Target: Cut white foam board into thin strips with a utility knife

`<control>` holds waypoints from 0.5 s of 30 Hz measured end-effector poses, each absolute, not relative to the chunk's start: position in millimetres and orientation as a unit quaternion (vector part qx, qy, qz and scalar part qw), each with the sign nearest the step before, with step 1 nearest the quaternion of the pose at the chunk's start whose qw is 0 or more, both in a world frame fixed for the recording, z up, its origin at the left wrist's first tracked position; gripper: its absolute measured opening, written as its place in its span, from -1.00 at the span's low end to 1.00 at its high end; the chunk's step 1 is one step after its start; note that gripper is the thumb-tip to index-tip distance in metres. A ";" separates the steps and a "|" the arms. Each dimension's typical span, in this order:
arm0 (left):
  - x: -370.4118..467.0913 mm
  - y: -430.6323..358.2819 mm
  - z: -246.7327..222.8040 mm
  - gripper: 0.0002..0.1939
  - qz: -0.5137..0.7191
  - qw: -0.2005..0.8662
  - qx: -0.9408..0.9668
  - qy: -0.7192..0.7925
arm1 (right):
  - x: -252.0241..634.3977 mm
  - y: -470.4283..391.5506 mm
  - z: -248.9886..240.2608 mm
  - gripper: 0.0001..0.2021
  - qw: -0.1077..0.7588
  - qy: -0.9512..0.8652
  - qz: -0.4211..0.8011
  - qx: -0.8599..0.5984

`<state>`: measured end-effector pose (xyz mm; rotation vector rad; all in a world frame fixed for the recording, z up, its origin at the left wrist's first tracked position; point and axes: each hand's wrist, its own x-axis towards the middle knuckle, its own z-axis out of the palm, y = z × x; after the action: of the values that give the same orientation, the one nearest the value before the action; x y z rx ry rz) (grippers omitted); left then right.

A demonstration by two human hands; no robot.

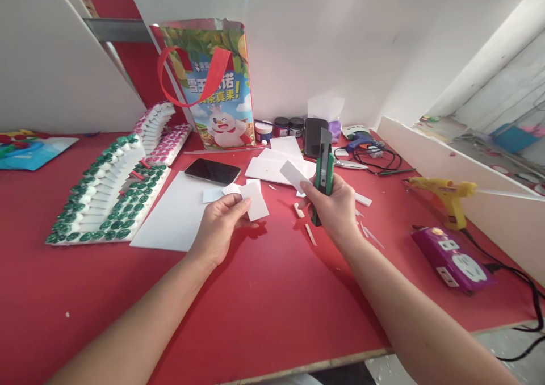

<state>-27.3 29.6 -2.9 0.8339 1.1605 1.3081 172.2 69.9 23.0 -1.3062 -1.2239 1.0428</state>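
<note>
My left hand [225, 220] pinches a small white card piece [255, 201] between thumb and fingers, above the red table. In my right hand [334, 203] are a green and black utility knife [325, 172], held upright, and a white card strip [294, 178] pinched between thumb and finger. Behind the hands lie several white sheets [272, 163] in a loose stack. Thin white offcuts [310, 234] are scattered below and to the right of the knife. A large white board [170, 212] lies to the left, with a black phone [213, 171] at its top edge.
Two white pieces with green dots [114, 226] and pink dots [172, 146] stand left. A colourful bag [221, 90] stands behind, beside small jars [281, 126]. On the right are a yellow glue gun [447, 195], a purple power strip [451, 260] and black cables [502, 266].
</note>
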 end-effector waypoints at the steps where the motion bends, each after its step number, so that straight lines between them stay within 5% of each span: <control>1: -27.1 29.5 -3.0 -0.75 0.558 0.567 0.358 0.489 | 172.7 69.7 22.0 -0.75 0.500 -0.519 0.419 -0.553; 9: -16.7 24.9 9.0 -0.75 0.580 0.645 0.318 0.384 | 156.4 58.8 7.7 -0.84 0.389 -0.733 0.263 -0.492; 15: -16.0 27.6 3.9 -0.80 0.579 0.648 0.285 0.404 | 150.5 56.4 10.9 -0.77 0.372 -0.689 0.462 -0.416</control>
<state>-16.0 27.6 3.9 0.6473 0.9182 1.3169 150.5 56.4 10.9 -1.0672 -1.7663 1.1837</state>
